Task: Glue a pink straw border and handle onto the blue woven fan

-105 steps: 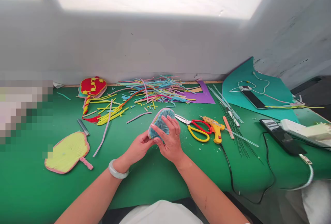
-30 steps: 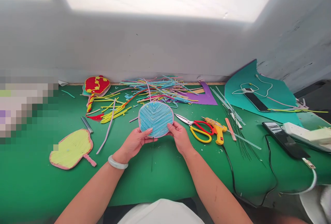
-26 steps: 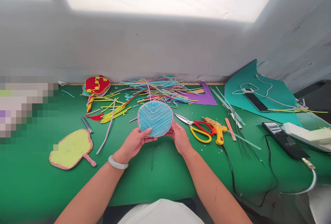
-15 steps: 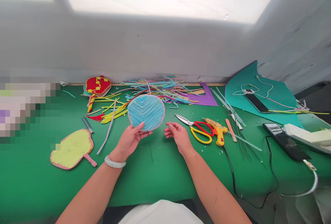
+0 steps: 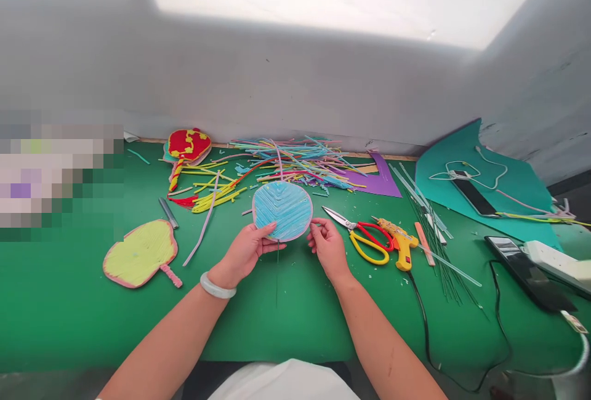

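From here, the left hand clamps thumb and fingers on the pink-rimmed blue disc at seven o'clock; the right hand curls at four, grip unclear.

Glare above, even light below

The wall carries near-white patches along its top, parted by a grey diagonal band; their borders are soft, and the surface dims to plain grey beneath. The table is evenly bright, its shadows faint. The nearer phone catches a pale reflection at its upper end. The ridges on the disc read clearly. Toward the lower right corner detail turns smeared and stretched, and coarse mosaic squares cover the far left.
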A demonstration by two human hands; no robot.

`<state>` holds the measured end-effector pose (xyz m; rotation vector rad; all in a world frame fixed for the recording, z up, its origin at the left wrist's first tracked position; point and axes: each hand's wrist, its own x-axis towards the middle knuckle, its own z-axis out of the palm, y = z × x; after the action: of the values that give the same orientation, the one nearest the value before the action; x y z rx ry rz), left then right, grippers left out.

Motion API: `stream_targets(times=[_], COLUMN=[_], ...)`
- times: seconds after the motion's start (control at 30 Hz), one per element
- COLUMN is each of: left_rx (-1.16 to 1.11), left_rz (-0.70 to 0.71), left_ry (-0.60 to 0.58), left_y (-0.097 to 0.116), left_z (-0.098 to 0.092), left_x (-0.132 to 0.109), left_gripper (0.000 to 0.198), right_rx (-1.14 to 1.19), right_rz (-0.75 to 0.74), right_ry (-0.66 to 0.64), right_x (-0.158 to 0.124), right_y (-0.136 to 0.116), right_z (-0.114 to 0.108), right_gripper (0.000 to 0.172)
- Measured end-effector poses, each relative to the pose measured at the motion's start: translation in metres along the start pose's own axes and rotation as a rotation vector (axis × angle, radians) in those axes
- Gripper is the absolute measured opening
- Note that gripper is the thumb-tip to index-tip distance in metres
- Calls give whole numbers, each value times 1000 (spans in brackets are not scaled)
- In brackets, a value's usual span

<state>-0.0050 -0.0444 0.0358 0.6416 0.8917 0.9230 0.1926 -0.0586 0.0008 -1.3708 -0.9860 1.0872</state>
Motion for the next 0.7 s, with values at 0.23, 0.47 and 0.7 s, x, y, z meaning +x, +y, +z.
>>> stream_targets(times=[0.23, 0.47, 0.7], left_rx=[42, 58, 50], left_rz=[-55, -76, -121], left_ry=[-19, 4, -1], left_y=[0, -12, -20], left_z=[7, 2, -6], left_x=[-4, 5, 15], left_gripper=[32, 31, 28], right_rx=[-10, -82, -263], right_rz=[-44, -75, -298], right_ry=[59, 175, 214], right_x=[2, 5, -17], right_y=[2, 7, -15], right_z=[-1, -3, 7], right_gripper=[41, 45, 29])
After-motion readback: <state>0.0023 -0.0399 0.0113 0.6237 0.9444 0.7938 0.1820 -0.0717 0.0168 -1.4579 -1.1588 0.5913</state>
